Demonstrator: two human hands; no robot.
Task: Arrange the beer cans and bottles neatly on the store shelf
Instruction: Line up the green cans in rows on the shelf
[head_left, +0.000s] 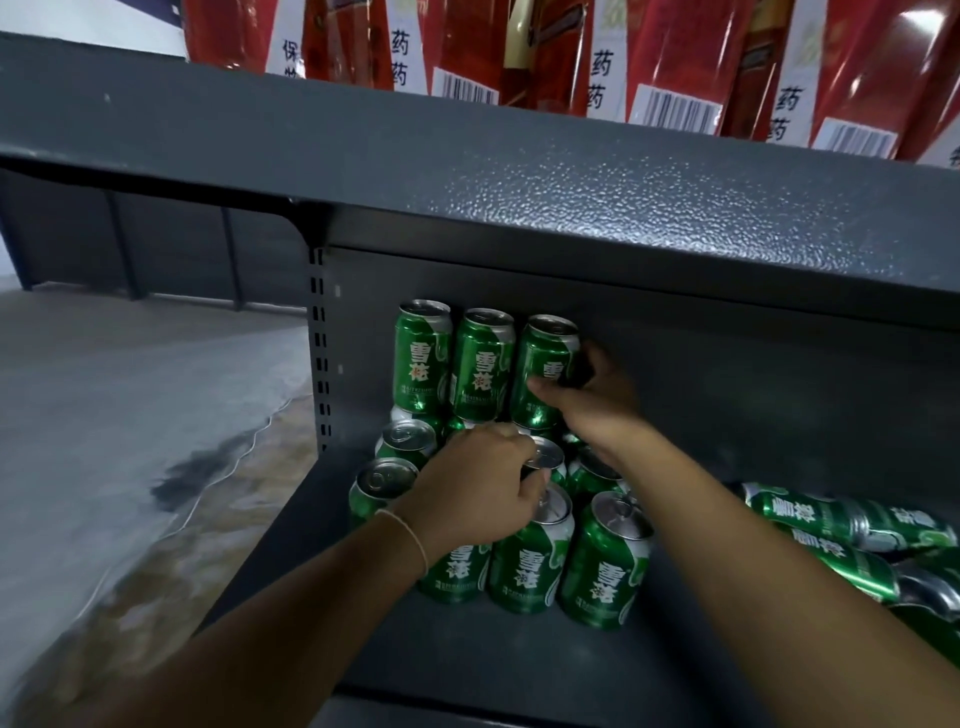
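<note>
Both hands reach into the lower bay of a dark grey shelf (467, 670), where green beer cans stand in a block at the left; the right hand (592, 400) is wrapped round the third can (540, 364) of an upper row, thumb across the label on the front and fingers curled behind, and that can stands upright just beside the middle can (480, 364); the left can (422, 356) completes that row, and all three sit on top of the cans below, close to the back panel (727, 374); the left hand (472, 488) lies over the lower block with its fingers curled down onto the top of a can (545, 457) in the middle of it, pinching at the rim; a thin band (410, 535) circles that wrist; in front stand three upright cans, of which the right one (605, 561) shows its pull tab, the centre one (530, 561) is touching it, and the one to the left (454, 569) is half hidden under the wrist; two more can tops (387, 475) show at the left edge of the block; at the far right several cans (852, 525) lie on their sides in a loose heap, well apart from the standing block; on the upper shelf (571, 171) stand red packages (675, 57) with barcodes and white labels; a grey floor (130, 389) with a thin cable shows at the left.
</note>
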